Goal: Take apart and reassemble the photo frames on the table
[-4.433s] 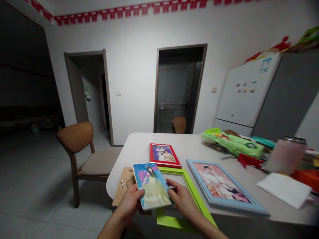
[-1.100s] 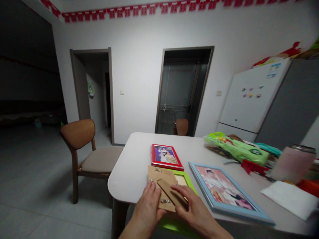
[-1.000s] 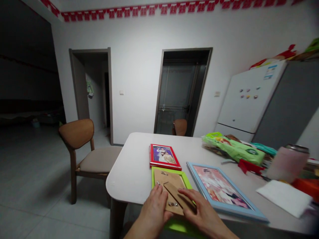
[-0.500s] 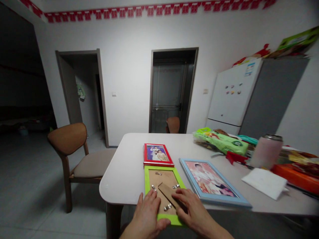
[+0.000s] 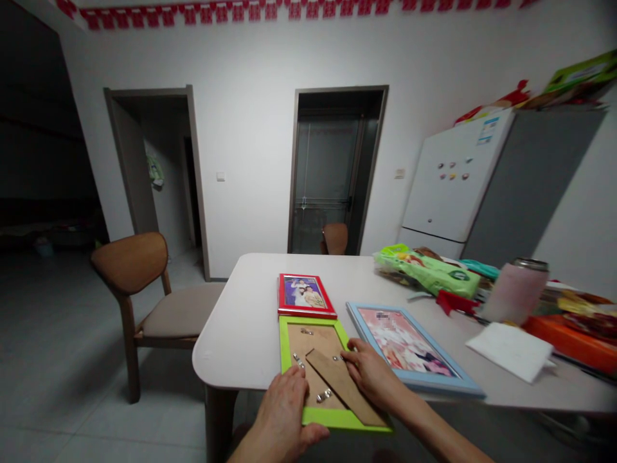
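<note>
Green frame (image 5: 337, 420): laid face down at near edge of table (image 5: 241, 321).
Backing board (image 5: 313, 341): seated in frame; judged done.
Left hand (image 5: 284, 411): spread flat on board.
Right hand (image 5: 371, 376): fingertips pressed at right clip (image 5: 340, 357), nothing gripped.
Clip locking: judged unfinished.

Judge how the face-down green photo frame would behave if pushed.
The green photo frame looks rigid and light, likely sliding easily on the smooth table. Its near edge seems to overhang, so it may tip off. Its easel leg might swing if lifted.
</note>
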A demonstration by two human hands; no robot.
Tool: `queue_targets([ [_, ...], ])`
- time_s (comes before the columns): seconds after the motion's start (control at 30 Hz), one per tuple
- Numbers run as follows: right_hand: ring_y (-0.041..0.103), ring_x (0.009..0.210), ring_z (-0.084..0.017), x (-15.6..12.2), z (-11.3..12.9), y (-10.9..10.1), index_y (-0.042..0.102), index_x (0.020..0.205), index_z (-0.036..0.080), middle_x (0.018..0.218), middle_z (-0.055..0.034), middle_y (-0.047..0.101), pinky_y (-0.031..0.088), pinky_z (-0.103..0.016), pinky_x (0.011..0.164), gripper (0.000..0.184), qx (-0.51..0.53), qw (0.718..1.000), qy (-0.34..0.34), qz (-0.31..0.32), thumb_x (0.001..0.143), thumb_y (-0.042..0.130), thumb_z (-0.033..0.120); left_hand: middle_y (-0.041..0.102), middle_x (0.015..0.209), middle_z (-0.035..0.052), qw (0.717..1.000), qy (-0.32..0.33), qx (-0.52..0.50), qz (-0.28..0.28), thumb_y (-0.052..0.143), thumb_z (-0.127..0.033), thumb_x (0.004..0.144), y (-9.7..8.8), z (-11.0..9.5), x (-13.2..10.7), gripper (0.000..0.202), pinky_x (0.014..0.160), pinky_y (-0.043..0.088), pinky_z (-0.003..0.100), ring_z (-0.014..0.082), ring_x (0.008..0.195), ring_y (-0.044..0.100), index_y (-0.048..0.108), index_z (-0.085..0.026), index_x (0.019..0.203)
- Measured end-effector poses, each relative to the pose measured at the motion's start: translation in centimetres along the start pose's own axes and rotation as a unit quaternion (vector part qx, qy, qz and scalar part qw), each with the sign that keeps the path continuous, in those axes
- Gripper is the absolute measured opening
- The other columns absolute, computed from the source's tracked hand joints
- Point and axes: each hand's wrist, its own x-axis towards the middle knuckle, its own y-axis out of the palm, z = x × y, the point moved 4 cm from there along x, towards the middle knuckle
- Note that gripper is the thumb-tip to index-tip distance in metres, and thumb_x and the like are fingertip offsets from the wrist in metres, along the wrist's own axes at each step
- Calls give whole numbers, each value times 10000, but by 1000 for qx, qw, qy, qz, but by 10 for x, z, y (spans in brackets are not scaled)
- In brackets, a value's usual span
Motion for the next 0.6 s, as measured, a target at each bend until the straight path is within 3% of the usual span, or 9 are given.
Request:
queue_targets([
  [0.2, 497, 838, -161, -4, 3, -5, 622, 721, 158, 881, -83, 524, 352, -248, 770, 303, 7, 1000, -12, 21, 742, 320, 178, 373, 1272, 148, 1000, 8, -1, -17, 667, -373, 590, 4, 6, 0, 723, 997, 238, 350, 249, 1174, 316, 388, -72, 1184],
  [0.33, 500, 851, -165, 1, 0, -9, 625, 833, 154, 885, -84, 554, 349, -252, 786, 330, 14, 1000, -8, -14, 768, 307, 206, 387, 1266, 136, 1000, 18, 1, -23, 680, -393, 567, 8, 11, 2, 738, 992, 245, 348, 243, 1166, 329, 396, -98, 1181],
  [0.5, 511, 877, -168, 28, 14, -4, 635, 884, 159, 924, -90, 598, 340, -248, 790, 310, 21, 999, -5, -29, 769, 365, 257, 388, 1263, 145, 999, 19, 2, -25, 694, -377, 555, 9, 12, 3, 737, 987, 254, 354, 251, 1164, 332, 406, -98, 1172],
  [0.6, 532, 860, -157, 51, 26, 8, 645, 852, 184, 899, -72, 627, 351, -227, 744, 263, 29, 999, 39, -20, 749, 419, 272, 388, 1263, 144, 1000, 17, -4, -26, 695, -381, 554, 8, 12, 3, 751, 984, 261, 352, 251, 1162, 336, 394, -104, 1184],
])
